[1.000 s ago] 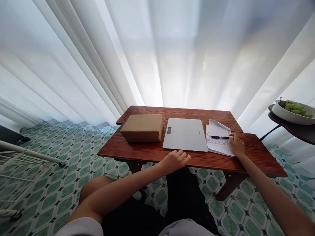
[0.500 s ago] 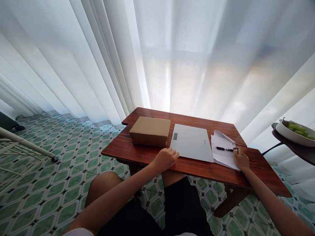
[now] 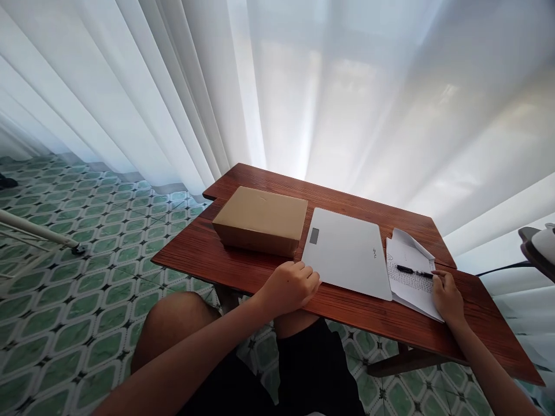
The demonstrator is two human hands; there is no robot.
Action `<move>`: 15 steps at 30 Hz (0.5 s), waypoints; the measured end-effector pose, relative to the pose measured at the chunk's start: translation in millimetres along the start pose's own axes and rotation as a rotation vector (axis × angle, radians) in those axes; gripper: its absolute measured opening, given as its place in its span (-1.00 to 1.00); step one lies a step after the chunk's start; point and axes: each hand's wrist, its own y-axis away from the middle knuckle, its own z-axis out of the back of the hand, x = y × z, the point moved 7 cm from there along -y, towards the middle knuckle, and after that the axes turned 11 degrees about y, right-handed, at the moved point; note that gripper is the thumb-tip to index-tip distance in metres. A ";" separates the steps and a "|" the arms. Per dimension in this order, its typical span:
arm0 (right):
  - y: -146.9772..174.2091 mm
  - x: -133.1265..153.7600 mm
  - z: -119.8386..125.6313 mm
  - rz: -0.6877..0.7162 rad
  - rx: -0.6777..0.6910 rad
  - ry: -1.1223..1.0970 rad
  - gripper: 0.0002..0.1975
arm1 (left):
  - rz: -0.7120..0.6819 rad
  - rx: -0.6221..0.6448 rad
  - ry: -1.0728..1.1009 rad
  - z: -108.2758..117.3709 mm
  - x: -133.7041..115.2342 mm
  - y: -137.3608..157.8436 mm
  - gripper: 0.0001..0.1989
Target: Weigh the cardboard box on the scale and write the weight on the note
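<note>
My left hand (image 3: 295, 289) rests at the table's front edge with its fingers curled in, touching or very near the near-left corner of a flat white digital scale (image 3: 347, 254). No object shows in it. To its upper left a closed brown cardboard box (image 3: 264, 214) sits on the table. My right hand (image 3: 448, 297) is at the right side of a stack of handwritten paper sheets (image 3: 411, 294), right of the scale. Its thumb and index finger close around the right end of a black pen (image 3: 407, 270), which lies across the writing. The top sheet's far corner curls up.
All this stands on a low reddish-brown wooden table (image 3: 347, 309). Sheer white curtains (image 3: 281, 86) hang behind it. At the right edge, a dark stand (image 3: 537, 260) carries a white bowl, partly cut off. A white metal frame leg with a caster (image 3: 78, 248) is on the tiled floor at left.
My view has shifted and tilted, so the table looks larger and the fruit bowl is mostly out of frame. Both hands keep about the same places; pen, scale and box stay put.
</note>
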 end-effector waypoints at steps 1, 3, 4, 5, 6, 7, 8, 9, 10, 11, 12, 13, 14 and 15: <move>-0.1 -0.4 0.4 -0.004 -0.003 -0.006 -0.57 | 0.002 -0.004 0.005 0.7 0.4 -0.4 -0.72; -0.2 -1.3 1.4 -0.017 -0.011 -0.026 -0.57 | 0.011 -0.006 0.011 1.6 2.2 -0.2 -0.72; -0.2 -2.2 1.9 -0.028 -0.016 -0.042 -0.57 | 0.016 -0.005 0.011 1.8 3.3 0.4 -0.72; -0.2 -3.2 2.4 -0.039 -0.022 -0.062 -0.57 | 0.020 -0.003 0.010 2.0 4.3 1.0 -0.72; -0.1 -4.4 2.8 -0.052 -0.028 -0.089 -0.59 | 0.023 0.002 0.009 2.2 5.3 1.7 -0.72; 0.1 -5.8 3.3 -0.065 -0.036 -0.121 -0.61 | 0.027 0.007 0.008 2.4 6.3 2.4 -0.72; 0.2 -7.4 4.0 -0.078 -0.045 -0.153 -0.64 | 0.030 0.011 0.007 2.8 7.1 3.1 -0.72; 0.4 -8.9 4.6 -0.088 -0.054 -0.181 -0.66 | 0.033 0.015 0.006 3.2 7.9 3.8 -0.72; 0.5 -10.4 5.2 -0.097 -0.062 -0.207 -0.68 | 0.036 0.019 0.005 3.5 8.8 4.7 -0.72; 0.5 -12.0 5.8 -0.106 -0.069 -0.228 -0.69 | 0.041 0.022 0.004 3.7 10.0 5.8 -0.72; 0.5 -13.5 6.6 -0.113 -0.077 -0.244 -0.71 | 0.049 0.024 0.002 3.8 11.4 7.0 -0.72; 0.3 -14.8 7.2 -0.116 -0.082 -0.256 -0.72 | 0.058 0.025 0.002 3.7 13.2 8.5 -0.72; 0.1 -16.0 7.7 -0.117 -0.083 -0.266 -0.74 | 0.066 0.027 0.003 3.2 15.1 10.0 -0.72; -0.3 -17.2 8.1 -0.119 -0.082 -0.285 -0.76 | 0.071 0.030 0.003 2.6 16.9 11.6 -0.73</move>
